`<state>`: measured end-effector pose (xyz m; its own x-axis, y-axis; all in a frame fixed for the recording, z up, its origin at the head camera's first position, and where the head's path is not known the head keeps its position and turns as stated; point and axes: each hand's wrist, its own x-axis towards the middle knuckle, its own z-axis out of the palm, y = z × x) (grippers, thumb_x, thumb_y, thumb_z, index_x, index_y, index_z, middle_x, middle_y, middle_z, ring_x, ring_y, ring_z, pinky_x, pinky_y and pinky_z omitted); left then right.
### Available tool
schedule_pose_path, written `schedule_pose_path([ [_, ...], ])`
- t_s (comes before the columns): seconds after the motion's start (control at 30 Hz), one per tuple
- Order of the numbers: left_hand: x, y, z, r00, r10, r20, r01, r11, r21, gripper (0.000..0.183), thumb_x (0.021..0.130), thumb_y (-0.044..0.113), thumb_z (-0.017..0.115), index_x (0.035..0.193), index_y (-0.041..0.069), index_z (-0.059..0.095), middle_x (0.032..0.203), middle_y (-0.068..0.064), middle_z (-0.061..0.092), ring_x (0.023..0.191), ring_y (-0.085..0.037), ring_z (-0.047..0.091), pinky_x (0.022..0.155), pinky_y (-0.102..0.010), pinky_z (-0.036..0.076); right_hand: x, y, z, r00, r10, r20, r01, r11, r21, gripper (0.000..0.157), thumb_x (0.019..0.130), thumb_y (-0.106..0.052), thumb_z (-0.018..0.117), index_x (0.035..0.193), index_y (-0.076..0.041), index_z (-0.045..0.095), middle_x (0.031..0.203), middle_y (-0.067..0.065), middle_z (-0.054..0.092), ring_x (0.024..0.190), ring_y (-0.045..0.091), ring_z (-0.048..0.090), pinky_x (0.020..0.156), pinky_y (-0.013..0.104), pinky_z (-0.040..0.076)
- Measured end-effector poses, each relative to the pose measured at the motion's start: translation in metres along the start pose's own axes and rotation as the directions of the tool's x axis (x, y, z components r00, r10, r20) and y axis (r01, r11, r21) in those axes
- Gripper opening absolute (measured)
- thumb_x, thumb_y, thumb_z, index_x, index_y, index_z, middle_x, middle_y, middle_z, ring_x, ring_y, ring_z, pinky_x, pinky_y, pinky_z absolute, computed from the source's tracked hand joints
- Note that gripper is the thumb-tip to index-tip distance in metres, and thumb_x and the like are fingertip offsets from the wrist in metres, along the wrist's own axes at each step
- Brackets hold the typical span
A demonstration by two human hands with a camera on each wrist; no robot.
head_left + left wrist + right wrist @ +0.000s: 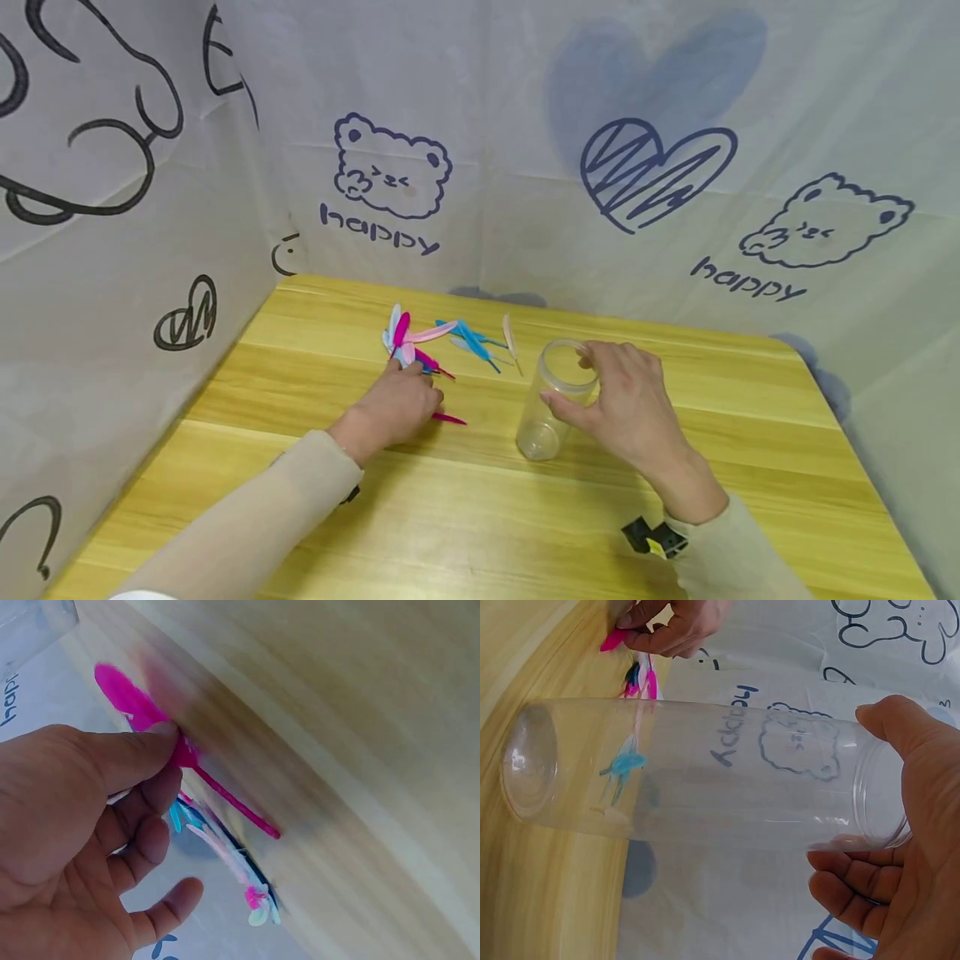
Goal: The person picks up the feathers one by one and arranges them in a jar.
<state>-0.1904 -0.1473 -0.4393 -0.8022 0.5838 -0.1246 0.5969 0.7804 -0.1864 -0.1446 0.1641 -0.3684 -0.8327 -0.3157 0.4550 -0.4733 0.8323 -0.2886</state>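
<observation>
The jar (543, 417) is held by the right hand (630, 404), thumb and fingers curled round its rim, its mouth turned up; whether its base is touching the table (750, 467) cannot be told. To the left of the jar, a magenta feather (124, 694) is pinched between the thumb and forefinger of the left hand (393, 404) (its other fingers are bent more loosely). The near side of the pile (412, 337), farther off and left of the jar, is partly hidden by that hand; white, pale pink, magenta and blue can be made out in it. Nearer the jar, on its far left side, some blue feathers (472, 340) are seen, and the cream feather (509, 335) is found just beyond it. Beyond all of these, the table's far edge is backed by a printed cloth (487, 125). Only wood is seen between the magenta feather and the jar. To the right of the jar, past the right hand, the wood is continued to the right edge, well apart from it.
</observation>
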Motion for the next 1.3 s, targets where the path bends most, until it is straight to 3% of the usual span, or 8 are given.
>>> schedule_pose_path([
  [0.1,0.000,0.000,0.003,0.999,0.004,-0.041,-0.003,1.000,0.028,0.015,0.103,0.014,0.066,0.116,0.010,0.072,0.117,-0.010,0.073,0.110,-0.032,0.058,0.100,-0.060,0.047,0.000,0.000,0.000,1.000,-0.001,0.000,0.001,1.000,-0.001,0.064,0.078,-0.046,0.091,0.117,-0.004,0.063,0.102,0.010,0.069,0.095,0.032,0.063,0.096,0.060,0.040],
  [0.23,0.002,0.000,0.006,0.988,-0.011,-0.155,0.011,1.000,0.003,0.017,0.107,0.016,0.060,0.120,0.006,0.064,0.113,-0.010,0.065,0.104,-0.031,0.052,0.095,-0.055,0.044,0.000,0.000,0.000,1.000,-0.003,0.004,0.003,1.000,0.000,0.063,0.079,-0.046,0.091,0.118,-0.004,0.064,0.102,0.011,0.069,0.096,0.033,0.063,0.098,0.062,0.041],
  [0.43,0.008,0.000,0.005,0.933,-0.031,-0.359,0.011,0.998,-0.057,0.018,0.109,0.025,0.058,0.106,0.007,0.055,0.095,-0.006,0.051,0.094,-0.029,0.043,0.093,-0.051,0.040,0.000,0.001,0.001,1.000,-0.010,-0.005,0.010,1.000,-0.013,0.063,0.078,-0.047,0.091,0.116,-0.004,0.064,0.102,0.010,0.070,0.095,0.032,0.063,0.098,0.062,0.042],
  [0.67,0.016,0.002,-0.005,0.903,-0.044,-0.426,0.012,0.997,-0.079,0.019,0.108,0.025,0.060,0.104,0.007,0.056,0.094,-0.007,0.051,0.091,-0.029,0.043,0.089,-0.048,0.040,0.000,0.002,0.002,0.999,-0.031,-0.022,0.031,0.999,-0.023,0.066,0.076,-0.051,0.090,0.115,-0.004,0.064,0.101,0.010,0.070,0.093,0.032,0.063,0.097,0.062,0.042],
  [0.77,0.018,0.005,-0.013,0.896,-0.061,-0.439,0.016,0.994,-0.105,0.019,0.109,0.025,0.059,0.104,0.007,0.056,0.096,-0.007,0.051,0.093,-0.029,0.044,0.088,-0.047,0.040,0.001,0.002,0.002,0.998,-0.046,-0.033,0.045,0.999,-0.028,0.066,0.076,-0.051,0.090,0.114,-0.004,0.063,0.100,0.010,0.069,0.092,0.032,0.062,0.096,0.061,0.042],
  [0.9,0.021,0.008,-0.027,0.873,-0.079,-0.482,0.012,0.990,-0.142,0.019,0.109,0.026,0.058,0.102,0.008,0.055,0.093,-0.006,0.048,0.091,-0.028,0.043,0.086,-0.045,0.038,0.001,0.004,0.002,0.996,-0.068,-0.054,0.066,0.997,-0.039,0.066,0.075,-0.052,0.090,0.111,-0.004,0.063,0.098,0.010,0.068,0.089,0.031,0.060,0.092,0.058,0.043],
  [1.13,0.019,0.014,-0.057,0.804,-0.076,-0.590,-0.035,0.984,-0.175,0.015,0.108,0.022,0.060,0.103,0.008,0.057,0.090,-0.004,0.045,0.086,-0.027,0.038,0.080,-0.041,0.030,0.000,0.005,0.001,0.994,-0.086,-0.068,0.084,0.996,-0.041,0.068,0.074,-0.053,0.090,0.111,-0.003,0.064,0.098,0.012,0.069,0.090,0.032,0.059,0.089,0.053,0.042],
  [1.3,0.017,0.019,-0.079,0.766,-0.068,-0.639,-0.074,0.978,-0.193,0.012,0.108,0.019,0.059,0.106,0.007,0.060,0.090,-0.004,0.047,0.089,-0.027,0.040,0.081,-0.042,0.030,0.001,0.006,0.001,0.993,-0.095,-0.077,0.092,0.995,-0.041,0.068,0.073,-0.052,0.091,0.110,-0.003,0.064,0.097,0.013,0.070,0.089,0.032,0.059,0.087,0.051,0.042],
])
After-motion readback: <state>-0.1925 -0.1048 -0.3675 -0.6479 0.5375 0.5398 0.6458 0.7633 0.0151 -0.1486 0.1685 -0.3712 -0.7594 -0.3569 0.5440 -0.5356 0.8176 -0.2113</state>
